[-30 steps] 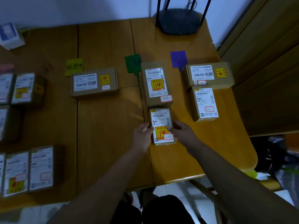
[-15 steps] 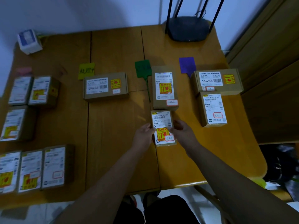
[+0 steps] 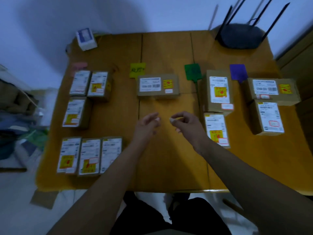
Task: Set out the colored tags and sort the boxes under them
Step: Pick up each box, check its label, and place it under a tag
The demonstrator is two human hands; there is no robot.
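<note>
Both forearms are reaching in from the near edge over the wooden counter (image 3: 169, 167), the hands hovering above its bare middle and touching no box; the left hand (image 3: 147, 123) is showing loosely curled fingers with nothing in it, and the right hand (image 3: 184, 122) is bringing thumb and fingertips together, though blur is preventing any ruling on whether something small is being pinched. Near left, a row of three boxes (image 3: 89, 156) is lying side by side, labels up. Just right of the right hand, a small box (image 3: 216, 129) is lying end to end with a larger box (image 3: 217, 91) beyond it, both sitting below and just right of the green tag (image 3: 193, 72). Further right, two boxes (image 3: 271, 102) are resting under the purple tag (image 3: 238, 72), the far one lying crosswise. At centre, a single box (image 3: 158, 86) is lying just beyond the hands under the yellow tag (image 3: 137, 70). On the left, three boxes (image 3: 86, 95) are sitting under the pink tag (image 3: 79, 66). At the far edge, a white carton (image 3: 86, 39) and a black router (image 3: 242, 37) are standing against the wall
</note>
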